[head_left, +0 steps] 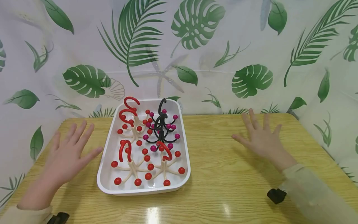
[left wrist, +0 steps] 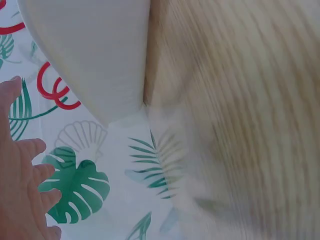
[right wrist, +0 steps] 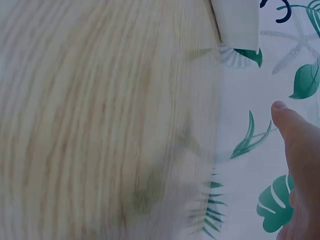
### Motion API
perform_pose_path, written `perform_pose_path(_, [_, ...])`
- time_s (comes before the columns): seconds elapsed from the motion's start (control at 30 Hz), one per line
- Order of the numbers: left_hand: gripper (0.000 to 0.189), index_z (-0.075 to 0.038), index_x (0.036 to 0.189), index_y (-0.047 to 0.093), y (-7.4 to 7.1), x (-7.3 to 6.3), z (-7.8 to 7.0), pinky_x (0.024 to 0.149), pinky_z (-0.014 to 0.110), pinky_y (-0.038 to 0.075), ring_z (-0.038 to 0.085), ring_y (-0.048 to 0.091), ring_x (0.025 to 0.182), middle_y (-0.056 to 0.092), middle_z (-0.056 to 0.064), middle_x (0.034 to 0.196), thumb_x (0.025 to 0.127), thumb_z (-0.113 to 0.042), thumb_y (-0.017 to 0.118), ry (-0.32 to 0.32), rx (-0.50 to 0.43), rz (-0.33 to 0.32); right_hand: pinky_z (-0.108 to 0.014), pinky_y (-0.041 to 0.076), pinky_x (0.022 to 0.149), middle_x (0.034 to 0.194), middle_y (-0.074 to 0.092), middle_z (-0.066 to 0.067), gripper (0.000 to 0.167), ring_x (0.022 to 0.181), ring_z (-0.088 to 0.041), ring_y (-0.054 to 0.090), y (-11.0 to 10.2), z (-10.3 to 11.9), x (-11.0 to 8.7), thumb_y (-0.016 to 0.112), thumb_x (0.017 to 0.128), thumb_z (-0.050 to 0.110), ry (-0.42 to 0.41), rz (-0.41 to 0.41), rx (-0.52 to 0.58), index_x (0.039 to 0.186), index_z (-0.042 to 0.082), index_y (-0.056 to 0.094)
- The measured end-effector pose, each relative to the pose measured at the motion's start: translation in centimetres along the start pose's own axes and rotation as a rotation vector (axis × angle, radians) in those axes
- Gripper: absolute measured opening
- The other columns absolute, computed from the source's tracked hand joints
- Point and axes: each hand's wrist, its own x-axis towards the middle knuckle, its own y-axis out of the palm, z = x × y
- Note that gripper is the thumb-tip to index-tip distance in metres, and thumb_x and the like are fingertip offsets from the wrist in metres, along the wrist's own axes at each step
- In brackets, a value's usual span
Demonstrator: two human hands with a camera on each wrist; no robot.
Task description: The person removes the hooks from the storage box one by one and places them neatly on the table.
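Note:
A white rectangular tray (head_left: 142,192) on the table holds several hook-topped pieces with ball-tipped arms. Two pale ones with red hooks and red balls, a left one (head_left: 133,166) and a right one (head_left: 164,165), stand at its front. More red-hooked pieces (head_left: 135,130) are at the back left, and black pieces (head_left: 161,135) with magenta balls overlap at the back right. My left hand (head_left: 67,158) is spread in the air left of the tray, holding nothing. Well to the tray's right, my right hand (head_left: 260,138) is likewise spread and holds nothing.
The wood-grain table (head_left: 221,174) extends on both sides of the tray. Behind it hangs a white cloth (head_left: 212,62) printed with green leaves. A black wrist device (head_left: 277,196) is on the right sleeve.

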Motion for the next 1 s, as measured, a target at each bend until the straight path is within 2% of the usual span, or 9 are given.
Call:
perform_pose_path(0.27, [0.085, -0.018, 0.155, 0.009, 0.2, -0.8, -1.7, 0.107, 0.055, -0.02, 0.033, -0.001, 0.145, 0.009, 0.012, 0.159, 0.092, -0.056, 0.051, 0.01, -0.098, 0.047, -0.081, -0.012, 0.088, 0.157, -0.018, -0.003, 0.094, 0.135, -0.046, -0.022, 0.1, 1.8, -0.1, 0.036, 0.088, 0.073, -0.038, -0.016, 0.019, 0.154, 0.022, -0.007])
perform_pose_path(0.43, [0.09, -0.02, 0.155, 0.008, 0.4, -1.3, -2.5, 0.109, 0.053, -0.018, 0.035, 0.002, 0.144, 0.008, 0.01, 0.159, 0.089, -0.057, 0.056, 0.058, -0.15, 0.093, -0.08, -0.007, 0.093, 0.158, -0.013, -0.002, 0.091, 0.139, -0.046, -0.012, -0.2, 3.4, -0.3, 0.039, 0.09, 0.069, -0.09, -0.046, 0.057, 0.155, 0.022, -0.003])
perform_pose_path(0.57, [0.092, -0.021, 0.155, 0.008, 0.6, -1.8, -3.0, 0.11, 0.05, -0.017, 0.032, 0.0, 0.145, 0.007, 0.009, 0.16, 0.088, -0.057, 0.058, 0.086, -0.169, 0.114, -0.079, -0.003, 0.096, 0.159, -0.01, 0.001, 0.087, 0.141, -0.043, -0.009, -0.4, 5.0, -0.5, 0.042, 0.091, 0.065, -0.162, -0.071, 0.106, 0.155, 0.022, 0.0])
perform_pose_path(0.77, [0.093, -0.02, 0.155, 0.009, 1.2, -2.4, -3.7, 0.111, 0.047, -0.018, 0.029, -0.002, 0.145, 0.007, 0.007, 0.16, 0.086, -0.06, 0.058, 0.099, -0.153, 0.109, -0.077, 0.01, 0.099, 0.16, 0.0, -0.001, 0.083, 0.142, -0.041, 0.001, -0.4, 7.8, -0.6, 0.05, 0.092, 0.058, -0.29, -0.132, 0.162, 0.155, 0.023, 0.008])
perform_pose_path(0.9, [0.096, -0.021, 0.155, 0.007, 1.4, -2.5, -4.2, 0.11, 0.048, -0.019, 0.029, -0.004, 0.145, 0.005, 0.008, 0.16, 0.085, -0.064, 0.056, 0.092, -0.135, 0.142, -0.072, 0.012, 0.103, 0.159, 0.012, -0.004, 0.079, 0.144, -0.036, 0.006, -0.6, 9.9, -0.9, 0.056, 0.092, 0.051, -0.382, -0.163, 0.221, 0.154, 0.019, 0.019])
perform_pose_path(1.0, [0.098, -0.02, 0.155, 0.009, 1.5, -2.5, -4.5, 0.109, 0.049, -0.02, 0.03, -0.004, 0.145, 0.004, 0.009, 0.16, 0.083, -0.067, 0.055, 0.076, -0.12, 0.164, -0.063, 0.015, 0.109, 0.158, 0.017, -0.003, 0.077, 0.144, -0.032, 0.011, -0.8, 11.6, -1.2, 0.059, 0.092, 0.047, -0.47, -0.172, 0.284, 0.153, 0.017, 0.023])
